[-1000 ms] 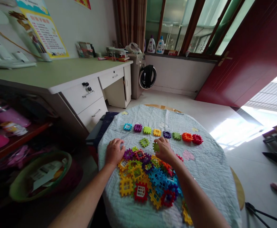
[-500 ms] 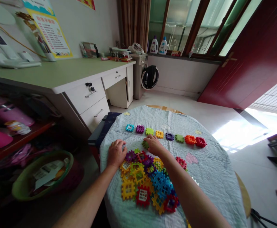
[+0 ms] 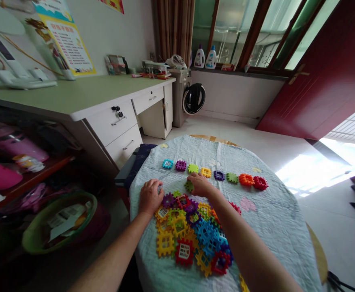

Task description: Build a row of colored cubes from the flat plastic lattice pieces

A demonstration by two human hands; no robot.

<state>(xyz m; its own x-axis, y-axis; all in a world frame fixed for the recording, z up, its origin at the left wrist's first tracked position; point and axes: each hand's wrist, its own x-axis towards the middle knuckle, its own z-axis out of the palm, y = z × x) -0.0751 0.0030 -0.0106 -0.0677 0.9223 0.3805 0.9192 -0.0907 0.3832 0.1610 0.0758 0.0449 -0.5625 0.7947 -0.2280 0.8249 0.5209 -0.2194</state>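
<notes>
My right hand (image 3: 199,185) is closed on a green interlocking plastic block (image 3: 189,186), held low by the cloth just in front of a row of blocks. My left hand (image 3: 151,196) rests on the cloth at the left, fingers loosely curved and a gap between thumb and forefinger. Beside it lies a heap of notched, windowed blocks (image 3: 180,225) in yellow, red, blue, purple and green. The row behind runs from a light-blue block (image 3: 167,164) through purple, lime, yellow, dark purple and green to an orange block (image 3: 246,179) and a red block (image 3: 260,183).
A pale blue cloth (image 3: 274,227) covers the round table. To the left stand a green-topped desk (image 3: 95,91) with white drawers and a green-rimmed basket (image 3: 28,239). A washing machine (image 3: 180,97) with its door open is at the back; a red door (image 3: 311,81) stands right.
The whole view has shifted slightly, the scene moving a little right in the picture. My right hand keeps the green block in nearly the same place; my left hand stays put.
</notes>
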